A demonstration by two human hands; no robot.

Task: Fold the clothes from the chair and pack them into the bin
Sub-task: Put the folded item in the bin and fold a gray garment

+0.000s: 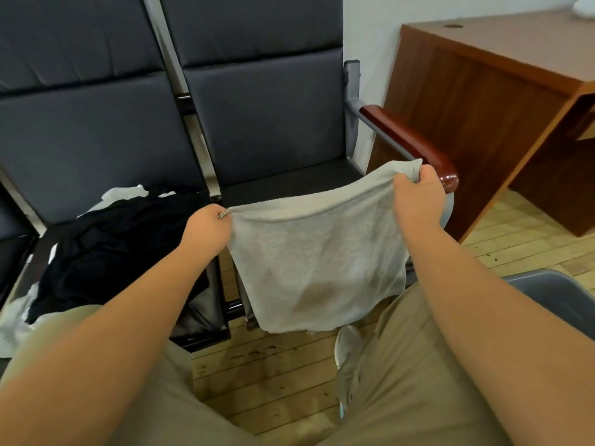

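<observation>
Head view, largest item first: a row of dark padded chairs (264,123) fills the upper frame, with a wooden desk (483,91) to the right against the wall.

A heap of black clothes (112,252), with white fabric (122,193) showing at its edges, lies unfolded on the left-hand seat. It appears to be the stock still to be processed.

The grey garment (318,265) is held in the air in front of the right-hand seat, clear of the floor. Its top edge is stretched between both hands and the rest hangs freely. Holding it this way lets gravity flatten the cloth, probably to square it up before the next fold.

A grey curved rim (547,291) at the right edge, beside the person's leg, is possibly the bin – this cannot be confirmed.

The wooden armrest (409,140) lies just behind the right hand.

Left hand (206,230): fingers curled, pinching the left top corner. Right hand (418,197): fingers closed around the bunched right top corner, held slightly higher.
</observation>
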